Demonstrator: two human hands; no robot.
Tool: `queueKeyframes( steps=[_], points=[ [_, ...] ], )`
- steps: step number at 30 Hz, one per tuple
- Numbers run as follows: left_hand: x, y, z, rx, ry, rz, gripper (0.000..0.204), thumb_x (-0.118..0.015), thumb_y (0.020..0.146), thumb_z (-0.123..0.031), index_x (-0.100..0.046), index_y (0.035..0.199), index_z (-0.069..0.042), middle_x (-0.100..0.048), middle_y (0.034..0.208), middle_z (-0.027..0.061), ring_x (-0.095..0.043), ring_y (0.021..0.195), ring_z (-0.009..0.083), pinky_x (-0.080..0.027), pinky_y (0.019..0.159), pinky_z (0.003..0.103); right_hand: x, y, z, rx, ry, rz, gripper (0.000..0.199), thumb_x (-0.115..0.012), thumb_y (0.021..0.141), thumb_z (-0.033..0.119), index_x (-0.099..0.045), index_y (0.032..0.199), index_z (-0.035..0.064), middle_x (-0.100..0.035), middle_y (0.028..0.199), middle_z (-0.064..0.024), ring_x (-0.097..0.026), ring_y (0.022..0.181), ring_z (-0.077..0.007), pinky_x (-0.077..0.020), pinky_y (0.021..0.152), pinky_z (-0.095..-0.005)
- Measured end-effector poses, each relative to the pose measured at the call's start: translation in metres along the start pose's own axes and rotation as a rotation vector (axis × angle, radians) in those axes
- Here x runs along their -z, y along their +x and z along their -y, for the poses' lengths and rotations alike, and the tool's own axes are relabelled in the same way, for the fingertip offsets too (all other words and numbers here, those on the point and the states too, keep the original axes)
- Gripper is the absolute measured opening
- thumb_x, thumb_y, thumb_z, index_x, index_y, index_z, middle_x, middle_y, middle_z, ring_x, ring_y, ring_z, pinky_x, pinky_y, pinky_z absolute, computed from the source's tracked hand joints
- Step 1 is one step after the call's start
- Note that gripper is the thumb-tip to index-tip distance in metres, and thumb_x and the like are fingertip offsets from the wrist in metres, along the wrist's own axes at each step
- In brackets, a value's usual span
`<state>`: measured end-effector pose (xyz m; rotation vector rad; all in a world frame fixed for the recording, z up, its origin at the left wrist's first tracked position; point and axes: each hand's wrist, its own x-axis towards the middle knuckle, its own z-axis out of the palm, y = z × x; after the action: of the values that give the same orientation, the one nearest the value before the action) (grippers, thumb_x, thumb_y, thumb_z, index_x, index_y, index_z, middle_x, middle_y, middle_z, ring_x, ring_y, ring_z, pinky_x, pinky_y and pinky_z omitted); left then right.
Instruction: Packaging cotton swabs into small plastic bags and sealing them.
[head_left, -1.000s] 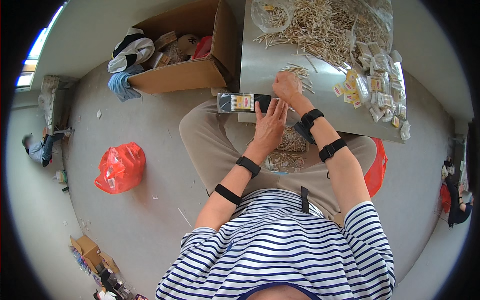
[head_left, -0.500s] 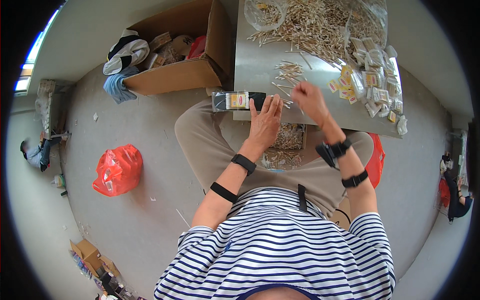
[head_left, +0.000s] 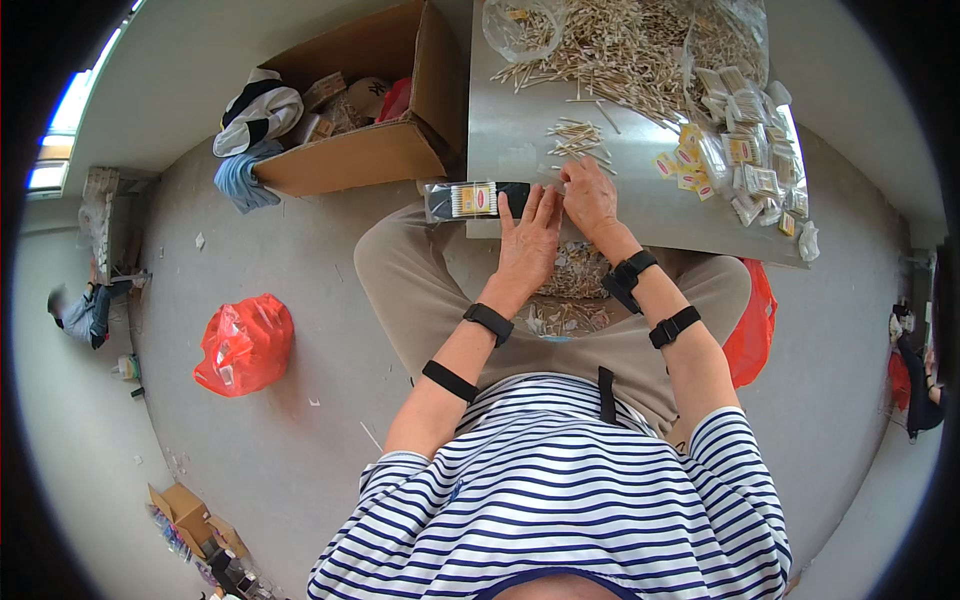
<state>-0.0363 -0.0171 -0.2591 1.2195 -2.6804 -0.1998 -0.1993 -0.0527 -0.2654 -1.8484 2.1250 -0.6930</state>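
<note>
my left hand [head_left: 529, 245], spread over the black strip [head_left: 514, 190], should press steadily; whether my right hand [head_left: 591, 200] grips, i can't tell.

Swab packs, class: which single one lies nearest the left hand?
The pack at the left edge of the table, just left of the left hand; it lies apart, while the other packs there are heaped on the right.

Left hand [head_left: 527, 245]: your fingers on the black strip [head_left: 514, 188]
Right hand [head_left: 590, 198]: beside your left, its grip unclear
Red bag [head_left: 245, 345]: on floor [head_left: 325, 320]
</note>
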Motion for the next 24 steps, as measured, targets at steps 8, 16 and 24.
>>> queueKeyframes(
  steps=[8, 16, 24],
  points=[
    [-0.006, -0.004, 0.003, -0.003, -0.059, -0.054, 0.086, -0.078, 0.075, -0.014, -0.041, 0.152, -0.003, -0.031, 0.162, 0.0118, -0.029, 0.152, 0.0305, -0.019, 0.117, 0.070, 0.003, -0.018, -0.010, 0.215, -0.002, -0.017, 0.015, -0.059, 0.086, 0.005, -0.066, 0.098, 0.0105, -0.060, 0.102, -0.0120, -0.062, 0.097, -0.0377, -0.0487, 0.083, -0.0482],
    [0.001, 0.000, 0.000, -0.002, -0.069, -0.009, 0.075, -0.071, 0.078, -0.009, -0.046, 0.148, -0.001, -0.034, 0.161, 0.0133, -0.032, 0.150, 0.0310, -0.018, 0.117, 0.070, 0.020, -0.040, -0.006, 0.182, -0.047, 0.019, 0.031, -0.061, 0.082, 0.007, -0.066, 0.113, 0.0077, -0.059, 0.116, -0.0140, -0.057, 0.112, -0.0367, -0.0455, 0.095, -0.0468],
    [0.011, 0.004, 0.007, 0.019, -0.155, 0.044, 0.076, -0.071, 0.076, -0.007, -0.046, 0.148, -0.003, -0.037, 0.160, 0.0119, -0.034, 0.149, 0.0317, -0.018, 0.118, 0.069, 0.025, -0.074, 0.010, 0.205, -0.234, 0.327, 0.127, -0.090, 0.065, 0.041, -0.018, 0.160, -0.0051, -0.012, 0.169, -0.0244, -0.009, 0.158, -0.0385, -0.0143, 0.127, -0.0551]
  ],
)
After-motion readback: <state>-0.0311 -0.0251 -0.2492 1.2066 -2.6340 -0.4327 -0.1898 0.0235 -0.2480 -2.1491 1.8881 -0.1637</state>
